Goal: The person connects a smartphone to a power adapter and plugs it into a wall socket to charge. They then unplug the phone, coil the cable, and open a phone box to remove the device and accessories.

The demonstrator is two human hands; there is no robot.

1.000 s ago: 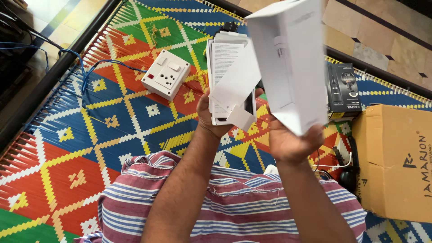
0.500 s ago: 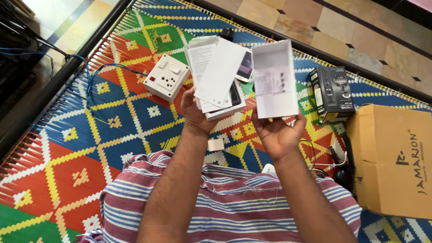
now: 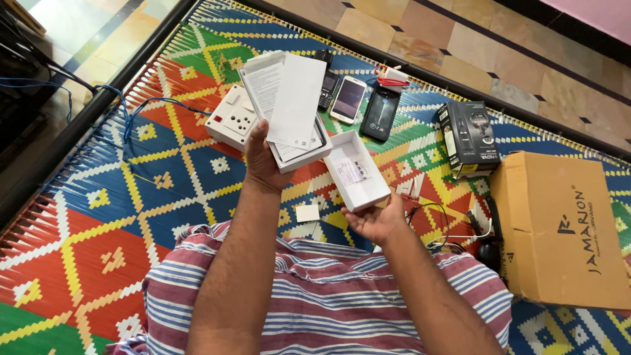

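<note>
We log the multicoloured woven plastic mat (image 3: 98, 217) as landmark. On its right edge sits a brown cardboard carton (image 3: 559, 230). Above mat centre, the left hand (image 3: 263, 164) grips a white box tray (image 3: 289, 148) stacked with paper leaflets (image 3: 292, 98). Just right, the right hand (image 3: 374, 220), palm up, fingers loosely curled, cradles the white box lid (image 3: 358, 171).

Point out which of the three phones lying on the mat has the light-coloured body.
The middle phone: its frame is white or pale, while the small keypad phone to its left and the larger smartphone to its right are black.
</note>
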